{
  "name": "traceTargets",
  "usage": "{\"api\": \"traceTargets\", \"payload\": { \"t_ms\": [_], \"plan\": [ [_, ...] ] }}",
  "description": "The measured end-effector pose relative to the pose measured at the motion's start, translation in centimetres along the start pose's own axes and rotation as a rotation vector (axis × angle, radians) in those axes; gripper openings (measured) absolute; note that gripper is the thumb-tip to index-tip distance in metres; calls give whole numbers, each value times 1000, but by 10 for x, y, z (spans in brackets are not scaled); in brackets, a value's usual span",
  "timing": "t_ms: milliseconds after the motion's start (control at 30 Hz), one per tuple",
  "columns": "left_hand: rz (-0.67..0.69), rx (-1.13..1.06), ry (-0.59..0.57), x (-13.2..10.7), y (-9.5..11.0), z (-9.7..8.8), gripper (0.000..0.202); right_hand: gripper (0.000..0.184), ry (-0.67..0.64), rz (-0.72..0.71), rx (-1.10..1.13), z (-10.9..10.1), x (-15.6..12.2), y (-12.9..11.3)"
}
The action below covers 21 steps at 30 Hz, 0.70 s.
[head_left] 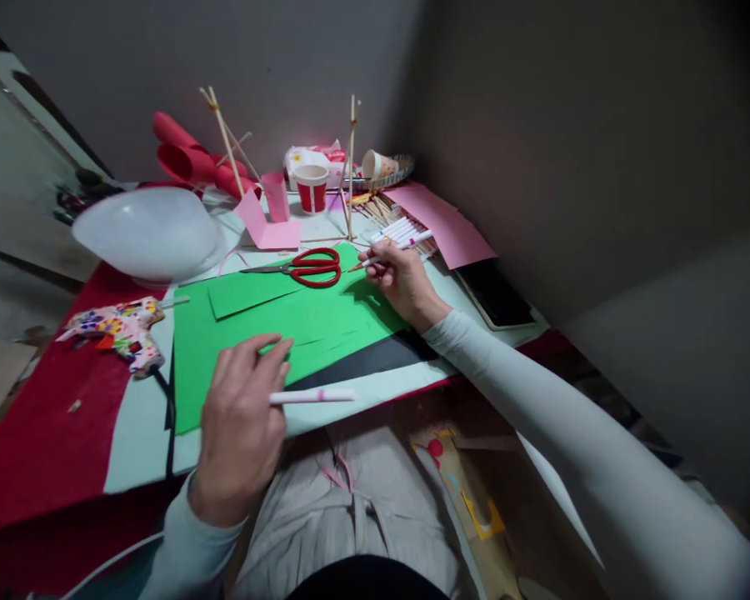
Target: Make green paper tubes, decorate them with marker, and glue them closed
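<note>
In my right hand [400, 279], fingers pinched, is a slim white marker [370, 262]; its orange-red tip points left, close above the green sheet. My left hand [241, 421] is curled near the table's front edge, with a white marker [312, 397] with a pink band sticking out to the right from it. Green paper [193, 367] lies between the hands, a smaller green piece [250, 296] on top. Red-handled scissors [316, 267] rest on its far edge, blades to the left. Dark paper [356, 362] shows beneath the green.
Several white markers [393, 231] and wooden sticks lie beyond my right hand. Pink paper [447, 225] and a dark phone [497, 293] are at right. A patterned glue gun [128, 325] and a translucent white balloon-like object [150, 233] sit left. Stick frames and a paper cup [311, 190] stand behind.
</note>
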<state>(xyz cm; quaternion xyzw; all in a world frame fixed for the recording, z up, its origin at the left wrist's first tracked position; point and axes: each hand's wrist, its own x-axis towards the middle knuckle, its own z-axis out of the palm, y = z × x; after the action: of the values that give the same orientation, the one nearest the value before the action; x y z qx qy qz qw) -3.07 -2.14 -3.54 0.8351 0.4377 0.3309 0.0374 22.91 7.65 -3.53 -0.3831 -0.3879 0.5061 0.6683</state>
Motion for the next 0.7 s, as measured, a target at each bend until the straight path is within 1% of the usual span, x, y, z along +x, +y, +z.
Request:
{"api": "traceTargets", "payload": {
  "t_ms": [100,167,233,333,500,600,700],
  "plan": [
    [155,58,-92,2,16,20,40,29,-33,11,-11,3,-17,0],
    [190,100,-169,4,23,29,44,28,-79,37,-33,5,-28,2],
    [195,130,-209,4,25,33,46,27,-128,58,-68,8,-37,5],
    [202,131,-210,5,25,32,45,27,-164,53,-119,8,-41,8],
    [205,133,-177,3,23,33,46,26,-132,-1,-230,3,-37,7],
    [226,118,-153,2,23,35,48,25,-77,14,-184,2,-37,2],
    [208,112,-181,1,24,36,49,27,-29,55,-127,3,-38,-2]
  ]
}}
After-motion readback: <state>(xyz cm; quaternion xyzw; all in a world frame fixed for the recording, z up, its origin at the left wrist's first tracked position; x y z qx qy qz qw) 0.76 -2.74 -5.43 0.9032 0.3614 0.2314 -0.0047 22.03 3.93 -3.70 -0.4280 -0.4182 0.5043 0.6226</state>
